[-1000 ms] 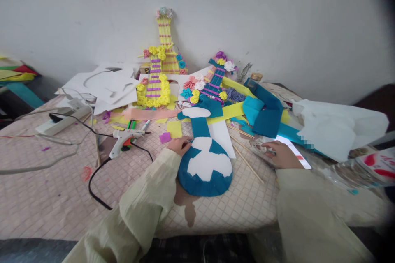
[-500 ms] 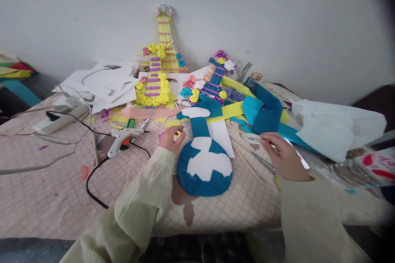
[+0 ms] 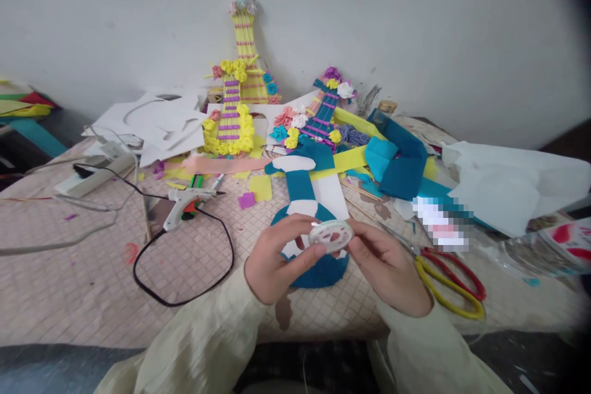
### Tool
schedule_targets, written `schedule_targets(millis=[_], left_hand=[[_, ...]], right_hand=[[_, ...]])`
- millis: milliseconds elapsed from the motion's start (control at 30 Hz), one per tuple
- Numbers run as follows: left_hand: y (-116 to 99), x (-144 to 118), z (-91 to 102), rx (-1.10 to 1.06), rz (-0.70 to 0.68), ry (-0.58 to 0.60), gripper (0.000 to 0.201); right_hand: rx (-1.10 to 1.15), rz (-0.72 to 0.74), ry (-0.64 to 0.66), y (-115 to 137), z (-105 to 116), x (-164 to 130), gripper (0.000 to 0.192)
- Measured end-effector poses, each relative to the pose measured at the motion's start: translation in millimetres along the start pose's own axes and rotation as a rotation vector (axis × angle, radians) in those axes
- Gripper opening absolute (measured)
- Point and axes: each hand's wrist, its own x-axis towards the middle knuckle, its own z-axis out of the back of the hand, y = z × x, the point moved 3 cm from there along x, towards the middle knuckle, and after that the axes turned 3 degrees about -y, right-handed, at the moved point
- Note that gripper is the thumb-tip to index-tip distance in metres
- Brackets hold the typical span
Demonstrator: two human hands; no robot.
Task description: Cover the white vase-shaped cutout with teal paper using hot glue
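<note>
A flat white spool (image 3: 330,236) with cut-outs in its face is held up between both hands. My left hand (image 3: 277,258) pinches its left edge, thumb beneath and index finger along the top, near a small white end. My right hand (image 3: 390,265) grips the right edge between thumb and fingers. Below the hands lies a guitar-shaped cutout (image 3: 318,274) of white board partly covered in blue paper. Its round body is mostly hidden by the hands, while its neck (image 3: 300,186) points away from me.
Left stands a glue gun (image 3: 182,206) with a looping black cable, near a power strip (image 3: 92,175). Red-and-yellow-handled scissors (image 3: 455,283) and a plastic bottle (image 3: 540,252) lie right. Decorated paper guitars (image 3: 231,114) lean at the back wall. Blue paper (image 3: 401,160) and scraps are around.
My right hand has brought the spool leftward over the guitar cutout. The left hand has moved right and down and taken hold of it too. The scissors' handles have come into view.
</note>
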Motion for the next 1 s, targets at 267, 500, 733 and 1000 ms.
schedule_targets(millis=[267, 500, 733, 1000], left_hand=[[1, -9, -0.7, 0.085, -0.001, 0.056, 0.021], [2, -14, -5.6, -0.003, 0.087, 0.138, 0.036], [7, -26, -6.2, 0.040, 0.134, 0.203, 0.034], [9, -40, -15.5, 0.021, 0.025, 0.255, 0.030]], right_hand=[[0.119, -0.022, 0.097, 4, 7, 0, 0.023], [-0.017, -0.156, 0.275, 18, 5, 9, 0.023], [-0.024, -0.226, 0.363, 9, 4, 1, 0.019], [-0.139, -0.115, 0.293, 4, -5, -11, 0.006]])
